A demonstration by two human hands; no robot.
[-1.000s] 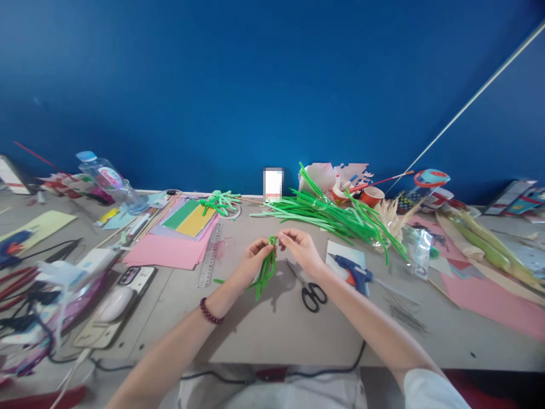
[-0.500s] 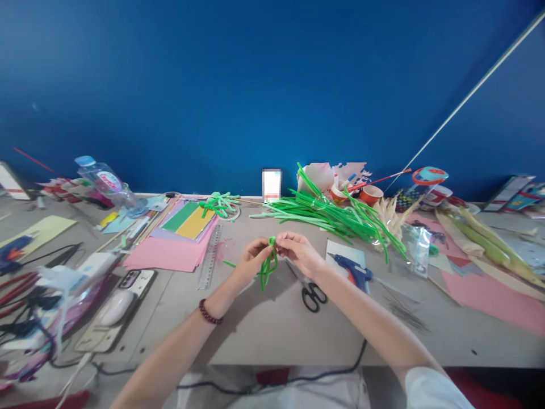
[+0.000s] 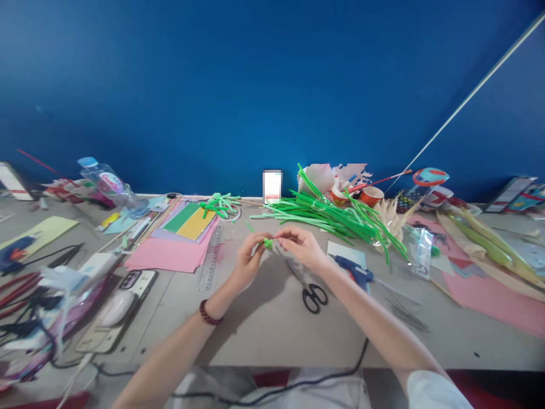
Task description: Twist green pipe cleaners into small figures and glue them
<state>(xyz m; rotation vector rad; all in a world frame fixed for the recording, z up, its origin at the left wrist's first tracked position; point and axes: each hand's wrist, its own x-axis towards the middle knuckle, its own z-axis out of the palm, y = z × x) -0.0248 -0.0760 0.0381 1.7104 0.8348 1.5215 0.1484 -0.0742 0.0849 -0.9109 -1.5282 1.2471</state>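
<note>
A small bundle of green pipe cleaners is between my two hands above the middle of the table. My left hand pinches it from the left, and one green end sticks out above these fingers. From the right, the closed fingertips of my right hand meet its edge; what exactly they pinch is too small to tell. Black-handled scissors lie below my right hand. Behind the hands lies a large pile of green pipe cleaners.
Left of my hands are a clear ruler, pink paper, a phone and a bottle. A blue glue gun lies right of them, near more pink paper. A shaped green piece lies at the back.
The green bundle has been turned: its long strands hung down before, and now a compact end faces me. Both hands have shifted slightly, the right one a little up.
</note>
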